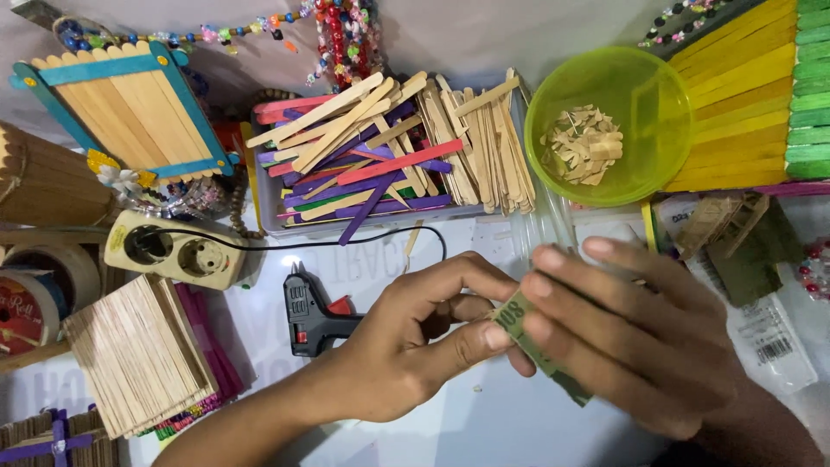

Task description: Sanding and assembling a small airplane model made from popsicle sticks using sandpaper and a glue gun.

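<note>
1. A white worktop (pixel 484 415) is crowded with craft supplies: a tray of plain and coloured sticks (pixel 389 147), a green bowl of wood offcuts (pixel 609 121), a black glue gun (pixel 316 311) and a stack of plain sticks (pixel 138 350).
2. The left hand (pixel 406 346) pinches one end of a small green stick piece (pixel 527 337) between thumb and forefinger, just above the worktop.
3. The right hand (pixel 640 337) lays its fingertips along the same piece, its grip closed on it.
4. Judged from this, steady pressure near both ends would keep the piece from twisting; the glue gun lies close to the left.
</note>
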